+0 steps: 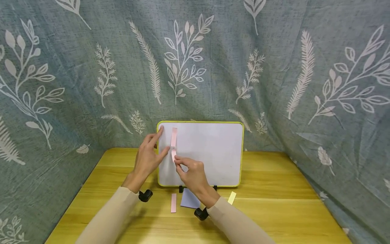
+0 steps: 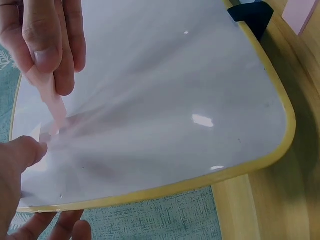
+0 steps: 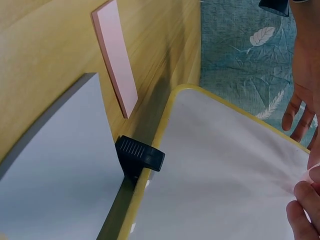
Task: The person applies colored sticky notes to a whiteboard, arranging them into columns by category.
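A whiteboard point(image 1: 210, 152) with a yellow rim leans upright on a black stand. My left hand point(image 1: 145, 159) grips its left edge, thumb and index finger on the front, other fingers behind. Between thumb and fingertips, my right hand point(image 1: 195, 173) pinches a pink sticky strip point(image 1: 173, 155); its upper end meets the board near the left thumb. Directly above it, another pink sticky strip point(image 1: 174, 137) is stuck upright on the board. In the left wrist view the held strip point(image 2: 52, 102) slants out from the surface.
On the wooden table before the board lie a pad of pink strips point(image 3: 116, 57), a bluish-purple sticky note pad point(image 1: 189, 200) and a yellow strip point(image 1: 232, 197). A black stand foot point(image 3: 140, 154) juts out under the board's lower rim. Patterned cloth point(image 1: 201, 67) hangs behind.
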Demonstrator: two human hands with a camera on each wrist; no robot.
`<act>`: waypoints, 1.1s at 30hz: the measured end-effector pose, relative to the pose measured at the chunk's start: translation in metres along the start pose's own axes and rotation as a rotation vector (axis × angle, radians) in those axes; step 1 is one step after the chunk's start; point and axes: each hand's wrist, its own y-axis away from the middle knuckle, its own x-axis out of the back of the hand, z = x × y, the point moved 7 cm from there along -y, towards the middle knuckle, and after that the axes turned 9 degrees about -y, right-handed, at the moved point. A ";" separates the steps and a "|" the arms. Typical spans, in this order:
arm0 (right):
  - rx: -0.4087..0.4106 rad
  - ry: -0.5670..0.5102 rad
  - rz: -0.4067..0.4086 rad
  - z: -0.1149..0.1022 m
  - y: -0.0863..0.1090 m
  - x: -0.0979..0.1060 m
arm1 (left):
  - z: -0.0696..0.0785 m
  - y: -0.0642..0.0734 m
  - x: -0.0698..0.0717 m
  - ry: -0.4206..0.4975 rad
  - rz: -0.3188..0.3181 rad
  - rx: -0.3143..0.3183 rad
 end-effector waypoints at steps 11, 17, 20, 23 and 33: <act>0.010 0.026 -0.027 -0.001 -0.002 -0.006 | -0.001 0.001 -0.002 -0.013 -0.004 0.009; 0.000 0.067 -0.031 0.005 -0.002 -0.011 | -0.003 0.001 -0.004 -0.015 -0.003 0.011; -0.002 0.073 -0.031 0.007 -0.001 -0.013 | -0.003 0.001 -0.005 -0.013 0.004 0.010; -0.003 0.082 -0.035 0.008 -0.001 -0.014 | -0.002 0.002 -0.004 -0.019 0.012 0.005; 0.001 0.088 -0.033 0.009 -0.001 -0.016 | -0.001 0.001 -0.009 -0.070 0.004 0.040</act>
